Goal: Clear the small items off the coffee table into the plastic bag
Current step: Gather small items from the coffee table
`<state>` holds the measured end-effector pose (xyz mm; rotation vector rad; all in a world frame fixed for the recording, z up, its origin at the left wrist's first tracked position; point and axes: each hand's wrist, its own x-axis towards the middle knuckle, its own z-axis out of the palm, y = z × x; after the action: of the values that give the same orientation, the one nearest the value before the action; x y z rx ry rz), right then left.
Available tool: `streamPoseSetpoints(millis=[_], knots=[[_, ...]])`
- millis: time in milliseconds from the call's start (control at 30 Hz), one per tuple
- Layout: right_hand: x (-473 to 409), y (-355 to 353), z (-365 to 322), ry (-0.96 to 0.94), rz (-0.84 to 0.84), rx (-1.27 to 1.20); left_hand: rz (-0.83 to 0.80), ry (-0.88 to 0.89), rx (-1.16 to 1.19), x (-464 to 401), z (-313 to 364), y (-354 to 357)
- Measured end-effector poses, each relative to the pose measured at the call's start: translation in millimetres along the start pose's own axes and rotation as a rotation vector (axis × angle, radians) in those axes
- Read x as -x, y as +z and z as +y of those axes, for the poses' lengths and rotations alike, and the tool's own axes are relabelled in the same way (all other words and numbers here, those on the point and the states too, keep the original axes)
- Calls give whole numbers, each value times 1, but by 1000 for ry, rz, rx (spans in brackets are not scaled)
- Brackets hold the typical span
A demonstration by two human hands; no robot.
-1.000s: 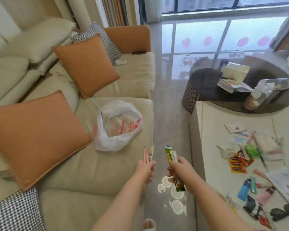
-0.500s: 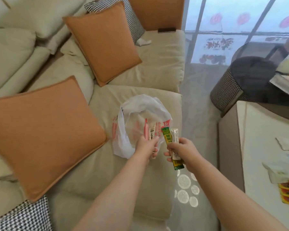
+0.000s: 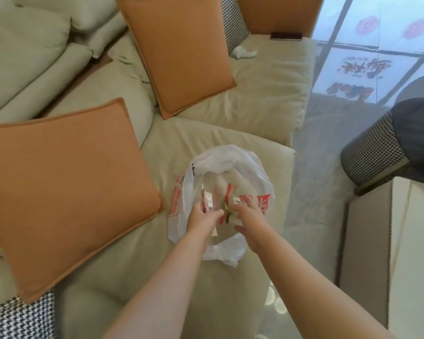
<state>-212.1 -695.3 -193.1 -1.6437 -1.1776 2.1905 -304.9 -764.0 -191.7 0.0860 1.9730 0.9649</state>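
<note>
Deposit step: over the open plastic bag (image 3: 230, 162) on the sofa seat (image 3: 230, 128), the left hand (image 3: 200, 215) pinches small packets (image 3: 207, 200) while the right hand (image 3: 249, 214), fingers spreading, drops sachets (image 3: 228, 209); next, release everything and return to the coffee table (image 3: 411, 241).

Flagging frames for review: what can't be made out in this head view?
- Packets in the left hand: print blurred, lower ends hidden by the hand.
- Right hand: motion blur, so its grip on the green packet is unclear.
- Plastic bag: bottom hidden by both hands.
- Coffee table: cut off at right edge.
</note>
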Motion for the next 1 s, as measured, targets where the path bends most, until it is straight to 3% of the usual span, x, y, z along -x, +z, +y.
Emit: streamPoseSetpoints(millis=[267,400,600,1000], knots=[[21,-23,14,-8,17,130,9,57,-233,22,-2,6],[53,-49,37,-56,52,279,-121,206,-568,51,-10,17],[109,-91,87,-128,178,740,-275,442,-1093,98,-37,40],[227,-168,236,125,446,553,-613,610,-1476,179,-154,104]])
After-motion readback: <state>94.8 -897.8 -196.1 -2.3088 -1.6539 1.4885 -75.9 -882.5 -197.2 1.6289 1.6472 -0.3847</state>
